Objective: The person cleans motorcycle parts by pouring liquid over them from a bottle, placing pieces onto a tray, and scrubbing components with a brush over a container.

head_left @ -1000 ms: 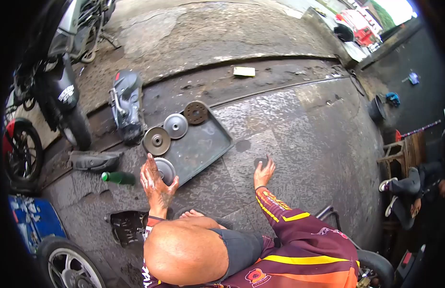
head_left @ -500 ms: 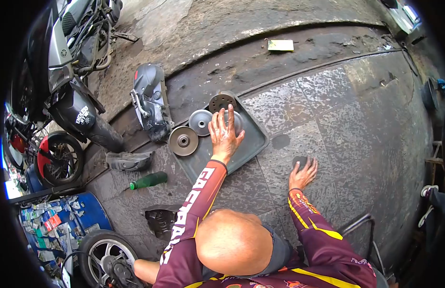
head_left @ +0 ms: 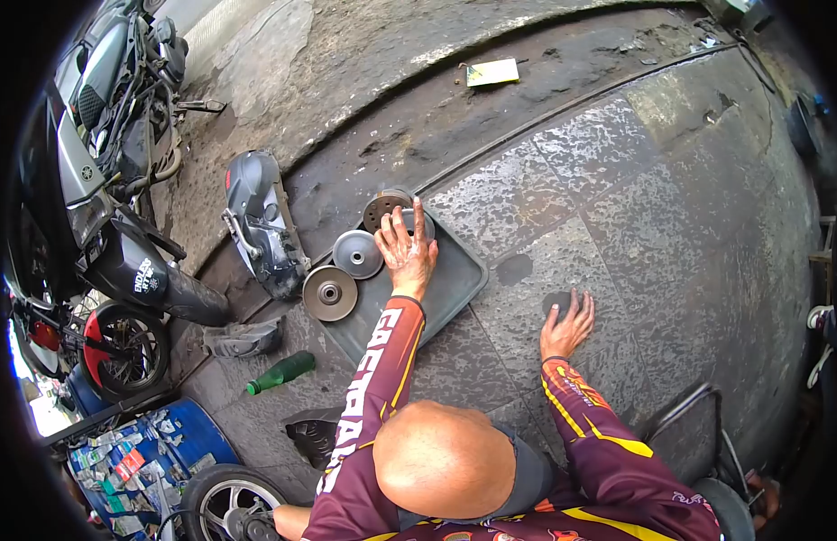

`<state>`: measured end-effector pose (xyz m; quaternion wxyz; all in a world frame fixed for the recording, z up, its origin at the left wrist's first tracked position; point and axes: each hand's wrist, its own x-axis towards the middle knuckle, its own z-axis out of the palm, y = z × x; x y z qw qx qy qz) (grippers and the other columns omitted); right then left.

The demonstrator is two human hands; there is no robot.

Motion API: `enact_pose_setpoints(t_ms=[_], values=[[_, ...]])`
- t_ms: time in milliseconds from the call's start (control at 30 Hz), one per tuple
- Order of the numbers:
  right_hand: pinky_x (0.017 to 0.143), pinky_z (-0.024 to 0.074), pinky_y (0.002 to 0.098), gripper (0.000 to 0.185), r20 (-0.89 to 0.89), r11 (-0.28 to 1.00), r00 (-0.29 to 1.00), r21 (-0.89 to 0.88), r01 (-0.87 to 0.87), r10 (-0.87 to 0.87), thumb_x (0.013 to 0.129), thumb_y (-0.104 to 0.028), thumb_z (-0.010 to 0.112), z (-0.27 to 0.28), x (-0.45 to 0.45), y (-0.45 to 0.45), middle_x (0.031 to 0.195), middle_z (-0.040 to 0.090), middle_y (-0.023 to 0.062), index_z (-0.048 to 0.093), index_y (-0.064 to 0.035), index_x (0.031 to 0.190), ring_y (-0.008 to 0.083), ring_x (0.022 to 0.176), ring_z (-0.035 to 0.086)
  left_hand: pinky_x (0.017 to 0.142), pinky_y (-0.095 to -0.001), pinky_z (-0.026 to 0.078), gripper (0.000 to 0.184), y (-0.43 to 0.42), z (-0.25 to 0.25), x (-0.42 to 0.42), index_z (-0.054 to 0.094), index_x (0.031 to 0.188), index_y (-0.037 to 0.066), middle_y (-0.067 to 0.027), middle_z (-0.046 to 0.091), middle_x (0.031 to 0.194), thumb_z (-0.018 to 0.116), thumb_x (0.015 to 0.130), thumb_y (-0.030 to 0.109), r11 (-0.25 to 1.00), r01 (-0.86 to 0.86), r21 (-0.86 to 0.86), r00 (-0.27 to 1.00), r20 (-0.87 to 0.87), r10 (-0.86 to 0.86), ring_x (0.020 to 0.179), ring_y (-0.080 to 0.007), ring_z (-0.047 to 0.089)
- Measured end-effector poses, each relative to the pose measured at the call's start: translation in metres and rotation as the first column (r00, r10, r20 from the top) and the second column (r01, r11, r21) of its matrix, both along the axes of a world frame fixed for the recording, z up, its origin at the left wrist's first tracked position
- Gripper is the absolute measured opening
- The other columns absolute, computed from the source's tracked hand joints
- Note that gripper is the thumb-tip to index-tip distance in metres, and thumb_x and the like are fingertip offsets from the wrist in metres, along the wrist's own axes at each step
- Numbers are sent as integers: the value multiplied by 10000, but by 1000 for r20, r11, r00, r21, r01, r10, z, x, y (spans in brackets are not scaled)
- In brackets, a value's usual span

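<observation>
My left hand (head_left: 407, 252) reaches over a grey tray (head_left: 459, 287), its fingers spread. The fingertips rest on or just above a pale metal disc (head_left: 425, 222), mostly hidden under them. Behind that lies a brown disc with holes (head_left: 381, 209). To the left of the hand sit a silver disc with a central hub (head_left: 357, 255) and a brownish cupped metal disc (head_left: 330, 293) at the tray's edge. My right hand (head_left: 567, 326) lies on the floor with fingers apart, beside a dark round patch (head_left: 556, 305); I cannot tell whether that is an object or a stain.
A grey-black engine cover (head_left: 263, 225) lies beyond the tray, with a green bottle (head_left: 281, 372) nearer. Parked motorcycles (head_left: 121, 225) line the left side. A blue drum (head_left: 197, 433) and a wheel (head_left: 229, 509) are at lower left. A yellow-and-white packet (head_left: 492, 72) lies at the back.
The view has shifted, so the tray and floor items appear further left and lower. My left hand stays over the discs, and my right hand stays on the floor.
</observation>
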<state>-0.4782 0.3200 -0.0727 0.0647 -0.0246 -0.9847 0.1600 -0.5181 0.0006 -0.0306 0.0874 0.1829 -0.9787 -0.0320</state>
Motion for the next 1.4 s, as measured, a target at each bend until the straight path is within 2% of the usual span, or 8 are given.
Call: enact_pose_setpoints(t_ms=[333, 633, 867, 1000, 1100, 1167, 1233, 1400], values=[[1127, 247, 504, 510, 2, 1000, 1000, 9, -8, 8, 915, -274, 555, 0, 0, -1, 1466, 382, 114, 453, -136, 1395, 324, 1384, 318, 1121, -566, 238, 1127, 4, 27, 25, 151, 1550, 219, -168, 302, 1479, 847, 665, 274, 996, -66, 61, 994, -81, 71, 1390, -381, 271], [1106, 283, 497, 454, -57, 995, 994, 40, -87, 89, 954, -317, 513, -7, 3, -1, 1439, 412, 122, 480, -148, 1373, 319, 1365, 344, 1098, -543, 292, 968, 47, 52, 224, 192, 1531, 103, -205, 331, 1449, 760, 756, 226, 916, -315, 249, 894, -245, 374, 1340, -425, 312], [1014, 381, 487, 444, -230, 994, 973, 106, -2, 26, 990, -449, 428, -43, -4, 11, 1352, 492, 87, 539, -168, 1315, 291, 1278, 449, 1090, -499, 310, 816, 78, 79, 349, 269, 1492, 48, -213, 401, 1387, 666, 779, 67, 684, -632, 363, 644, -244, 725, 1295, -410, 357], [972, 409, 444, 406, -217, 977, 960, -80, -199, 178, 987, -354, 441, -23, -5, -3, 1314, 527, 96, 544, -127, 1308, 266, 1228, 489, 1061, -483, 306, 727, 59, 86, 391, 314, 1478, 54, -213, 448, 1324, 558, 792, 54, 434, -771, 466, 283, -360, 889, 1213, -394, 416], [941, 430, 411, 381, -107, 834, 915, -381, -399, 389, 985, -283, 451, 7, 14, -34, 1285, 554, 104, 547, -96, 1302, 247, 1190, 518, 1043, -482, 326, 708, 50, 67, 440, 355, 1437, 33, -218, 470, 1282, 619, 785, 107, 373, -793, 481, 270, -271, 924, 1184, -394, 428], [920, 443, 389, 365, -8, 660, 840, -614, -432, 542, 983, -235, 458, 46, 39, -61, 1266, 571, 109, 549, -75, 1298, 234, 1165, 538, 1016, -475, 383, 691, 46, 53, 465, 416, 1411, 34, -230, 540, 1232, 680, 802, 224, 102, -836, 539, 195, 118, 974, 1180, -398, 487], [900, 457, 368, 351, 70, 495, 729, -777, -388, 681, 982, -188, 465, 83, 70, -90, 1247, 588, 114, 551, -55, 1295, 222, 1140, 558, 998, -453, 417, 654, 39, 41, 472, 481, 1361, 54, -221, 570, 1250, 709, 789, 272, 30, -865, 501, 223, 330, 917, 1176, -378, 541], [848, 492, 313, 323, 73, 194, 364, -931, -309, 929, 979, -69, 481, 149, 147, -186, 1199, 632, 126, 557, -3, 1285, 190, 1078, 607, 889, -418, 496, 439, 28, 32, 480, 635, 1105, 43, -182, 683, 1055, 724, 729, 250, -6, -807, 590, 249, 349, 903, 1003, -350, 654]])
